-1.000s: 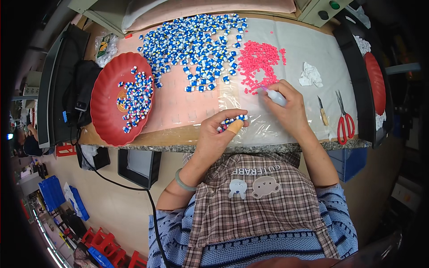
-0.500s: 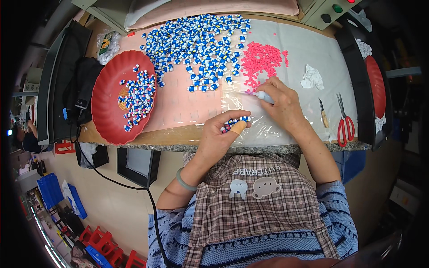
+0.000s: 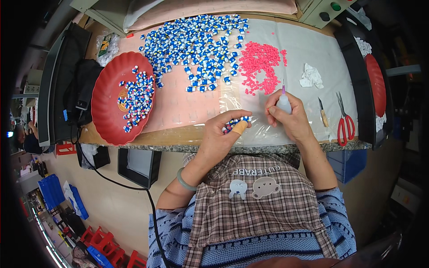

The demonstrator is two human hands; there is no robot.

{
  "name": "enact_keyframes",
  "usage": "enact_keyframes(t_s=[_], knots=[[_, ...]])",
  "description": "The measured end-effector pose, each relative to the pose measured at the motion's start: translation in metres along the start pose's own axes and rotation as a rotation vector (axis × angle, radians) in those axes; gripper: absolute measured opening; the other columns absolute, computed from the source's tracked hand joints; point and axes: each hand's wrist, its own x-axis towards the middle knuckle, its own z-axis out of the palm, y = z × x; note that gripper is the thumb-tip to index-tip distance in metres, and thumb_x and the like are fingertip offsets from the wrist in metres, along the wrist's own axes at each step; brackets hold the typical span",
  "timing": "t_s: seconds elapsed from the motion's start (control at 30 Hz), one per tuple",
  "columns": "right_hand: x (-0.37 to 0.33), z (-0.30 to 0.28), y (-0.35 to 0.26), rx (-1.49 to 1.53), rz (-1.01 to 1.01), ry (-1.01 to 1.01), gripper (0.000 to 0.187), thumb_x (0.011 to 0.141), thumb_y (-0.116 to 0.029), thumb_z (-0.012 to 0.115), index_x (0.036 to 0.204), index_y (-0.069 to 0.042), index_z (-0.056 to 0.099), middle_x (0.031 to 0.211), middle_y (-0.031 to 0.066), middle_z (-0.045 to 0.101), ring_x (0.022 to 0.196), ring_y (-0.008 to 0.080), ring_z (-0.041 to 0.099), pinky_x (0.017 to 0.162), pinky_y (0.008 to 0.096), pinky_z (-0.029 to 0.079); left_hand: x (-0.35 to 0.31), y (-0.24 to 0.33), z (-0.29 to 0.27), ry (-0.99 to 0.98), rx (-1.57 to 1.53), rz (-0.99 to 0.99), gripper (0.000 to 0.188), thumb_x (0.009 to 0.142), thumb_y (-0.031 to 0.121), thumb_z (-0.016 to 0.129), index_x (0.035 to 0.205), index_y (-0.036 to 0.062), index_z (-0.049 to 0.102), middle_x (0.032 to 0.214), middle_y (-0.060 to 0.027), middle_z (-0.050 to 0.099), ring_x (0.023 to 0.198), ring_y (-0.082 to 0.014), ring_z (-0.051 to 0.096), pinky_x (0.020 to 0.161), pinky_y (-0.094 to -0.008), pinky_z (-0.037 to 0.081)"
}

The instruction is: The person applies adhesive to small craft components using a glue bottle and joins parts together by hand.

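Note:
My left hand (image 3: pixel 219 137), a tan cover on its thumb, is closed around several small blue-and-white pieces (image 3: pixel 230 125) near the table's front edge. My right hand (image 3: pixel 289 117) holds a small white squeeze bottle (image 3: pixel 283 103), its purple needle tip pointing up and away from me. That hand's thumb and forefinger are pinched together; whether a tiny piece is between them I cannot tell. Just beyond it lies a loose spread of small pink pieces (image 3: pixel 259 60). Many more blue-and-white pieces (image 3: pixel 192 42) cover the far left of the table.
A red scalloped bowl (image 3: pixel 105 107) with finished-looking blue, white and pink pieces stands at the left. To the right lie crumpled white tissue (image 3: pixel 311 76), a wooden-handled knife (image 3: pixel 323 114) and red-handled scissors (image 3: pixel 345 127). A black tray (image 3: pixel 375 111) borders the right side.
My right hand has drawn back from the pink pieces toward me and slightly right. The bottle's tip has swung from pointing left to pointing up. My left hand stays in place.

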Motion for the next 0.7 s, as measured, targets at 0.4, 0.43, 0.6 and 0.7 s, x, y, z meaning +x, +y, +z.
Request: enact_keyframes(t_s=[0.4, 0.43, 0.6, 0.7], knots=[[-0.015, 0.000, 0.009, 0.080, 0.019, -0.036, 0.006, 0.088, -0.003, 0.060, 0.091, -0.002, 0.055, 0.085, 0.0097, 0.060, 0.064, 0.0128, 0.059, 0.054, 0.0251, 0.047, 0.002, -0.006, 0.007, -0.010, 0.046, 0.088, 0.023, 0.089, 0.001, 0.059, 0.112, 0.0015, 0.066, 0.095, -0.0068, 0.068, 0.091, -0.0113, 0.064, 0.081, -0.0248, 0.049], [-0.017, -0.001, 0.010, 0.100, 0.030, -0.029, 0.005, 0.088, -0.003, 0.059, 0.091, -0.001, 0.055, 0.085, 0.0097, 0.060, 0.064, 0.0128, 0.058, 0.054, 0.0252, 0.047, 0.001, -0.006, 0.007, -0.009, 0.046, 0.088, 0.023, 0.089, 0.001, 0.059, 0.112, 0.0015, 0.066, 0.095, -0.0068, 0.068, 0.091, -0.0113, 0.064, 0.081, -0.0248, 0.049], [-0.023, -0.001, 0.013, 0.110, 0.029, -0.020, 0.005, 0.089, -0.002, 0.058, 0.091, -0.001, 0.055, 0.084, 0.0101, 0.060, 0.063, 0.0130, 0.058, 0.054, 0.0258, 0.048, 0.001, -0.006, 0.011, -0.011, 0.090, 0.123, 0.023, 0.088, 0.001, 0.060, 0.110, 0.0012, 0.067, 0.095, -0.0075, 0.069, 0.090, -0.0120, 0.065, 0.081, -0.0253, 0.049], [-0.023, 0.002, 0.013, 0.149, 0.029, -0.004, 0.004, 0.089, -0.001, 0.058, 0.091, -0.001, 0.055, 0.084, 0.0105, 0.060, 0.063, 0.0130, 0.058, 0.053, 0.0254, 0.047, 0.002, -0.008, 0.012, -0.005, 0.119, 0.138, 0.023, 0.087, 0.001, 0.061, 0.109, 0.0011, 0.067, 0.095, -0.0077, 0.069, 0.090, -0.0120, 0.065, 0.081, -0.0254, 0.049]])
